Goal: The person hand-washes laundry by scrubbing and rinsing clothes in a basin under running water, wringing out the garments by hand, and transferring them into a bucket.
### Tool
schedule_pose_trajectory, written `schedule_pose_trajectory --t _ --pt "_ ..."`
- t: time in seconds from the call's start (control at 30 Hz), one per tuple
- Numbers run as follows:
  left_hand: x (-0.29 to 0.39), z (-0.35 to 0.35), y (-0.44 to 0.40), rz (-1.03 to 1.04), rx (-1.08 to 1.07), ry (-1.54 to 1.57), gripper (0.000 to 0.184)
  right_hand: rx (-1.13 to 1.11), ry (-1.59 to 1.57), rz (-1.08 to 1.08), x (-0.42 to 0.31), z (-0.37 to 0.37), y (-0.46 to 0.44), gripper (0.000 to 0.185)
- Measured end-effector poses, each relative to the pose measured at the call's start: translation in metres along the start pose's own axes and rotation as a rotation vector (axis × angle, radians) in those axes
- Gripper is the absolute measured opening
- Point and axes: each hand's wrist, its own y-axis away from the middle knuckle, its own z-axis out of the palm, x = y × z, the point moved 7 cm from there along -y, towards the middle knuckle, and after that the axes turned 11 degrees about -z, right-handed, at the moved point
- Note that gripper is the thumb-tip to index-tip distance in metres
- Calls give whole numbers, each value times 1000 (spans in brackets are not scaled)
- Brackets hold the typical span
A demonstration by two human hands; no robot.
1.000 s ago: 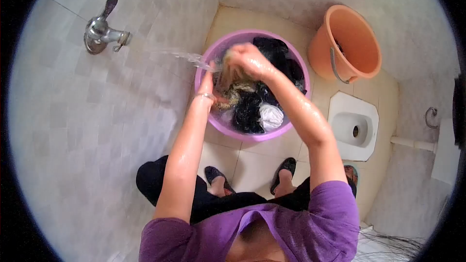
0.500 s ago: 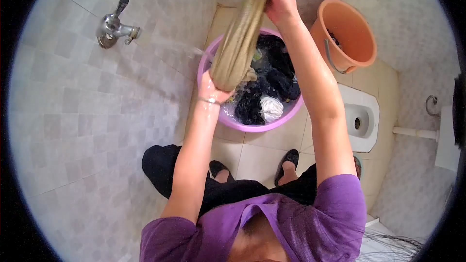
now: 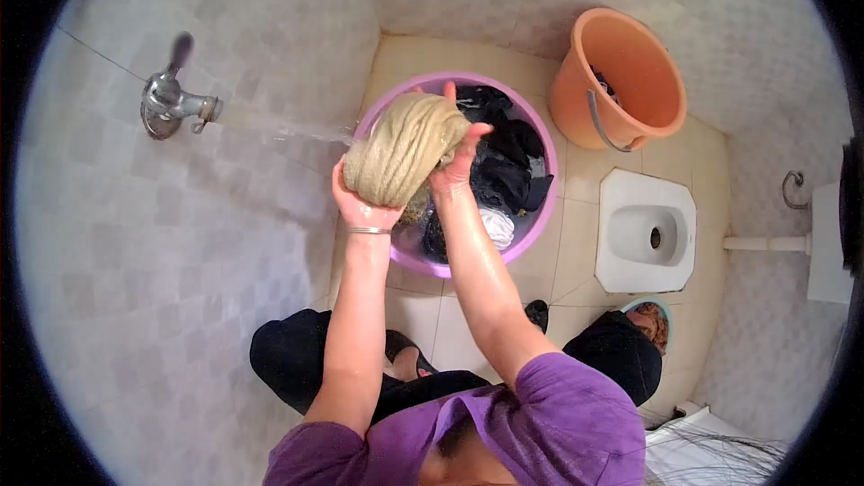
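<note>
A wet khaki cloth [image 3: 405, 146], bunched into a thick folded bundle, is held between both hands above the left part of a pink-purple tub [image 3: 526, 245]. My left hand [image 3: 363, 209] cups its lower left side, a thin bangle on the wrist. Against the bundle's right side is my right hand [image 3: 457, 164], some of its fingers sticking out past the cloth. Inside the tub, dark wet clothes [image 3: 508, 162] and a white cloth [image 3: 496, 228] lie in water. The bundle and my forearms hide part of them.
Water pours from a wall tap [image 3: 175, 108] on the left toward the tub. An orange bucket [image 3: 576, 94] with something dark inside stands behind right. A squat toilet [image 3: 621, 270] is set in the floor, with a light-blue basin [image 3: 667, 313] beside my leg.
The khaki cloth was stretched long between my hands, the right one high up. Now my right hand has come down beside the left, and the cloth is gathered into a compact bundle.
</note>
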Motion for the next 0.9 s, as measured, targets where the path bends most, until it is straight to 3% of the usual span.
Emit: schedule_pose_trajectory --t 0.03,0.1,0.13,0.17,0.23,0.27,0.3,0.37,0.4,0.43,0.5,0.53,0.57,0.63,0.67,0.7,0.77,0.8,0.87,0.9 --pt "1 -4 0 0 0 1 49 0 1 0 0 -4 -2 68" --pt "-7 -30 -6 -100 143 -173 56 7 370 99 4 -20 -1 59" --pt "-9 -42 -18 -92 110 -302 62 50 322 133 4 -22 -1 40" --pt "-7 -45 -18 -84 109 -293 62 45 325 142 -1 -12 -3 40" --pt "-29 -76 -5 -614 337 -844 64 -195 471 210 -6 14 -6 30" --pt "-38 -64 3 -788 119 -775 69 -352 480 233 -2 24 -7 27" --pt "-41 -60 2 -775 119 -764 69 -483 527 260 -4 33 -3 27" --pt "-44 -19 -10 -475 -172 -99 76 -700 528 348 -2 34 10 28" --pt "-40 -25 -21 -377 -276 -122 65 -699 490 392 -1 34 19 29" --pt "-45 -41 -36 -364 -280 -112 65 -694 451 433 -1 34 28 29" --pt "-53 -35 -43 -326 -690 -45 62 -715 471 451 -1 25 38 29" --pt "-61 -54 -52 -421 -456 10 52 -598 314 408 -6 18 38 28" --pt "-66 -62 -59 -411 -455 20 52 -472 160 362 -11 12 37 28" --pt "-55 -79 -71 192 -329 -704 46 -279 228 161 -25 -4 36 20" --pt "-65 -48 -56 -205 -539 162 42 -133 279 82 -32 -16 33 20" --pt "-61 -49 -49 -75 -170 90 30 12 332 -1 -42 -29 32 20" --pt "-51 -52 -53 119 -20 -78 20 101 343 -30 -51 -52 32 13" --pt "-54 -44 -50 112 -17 -73 20 197 372 -5 -54 -70 32 10" --pt "-34 -25 -30 494 210 -493 12 400 430 -7 -62 -101 42 10" --pt "-34 -21 -29 488 209 -490 12 402 436 -11 -65 -104 43 10"
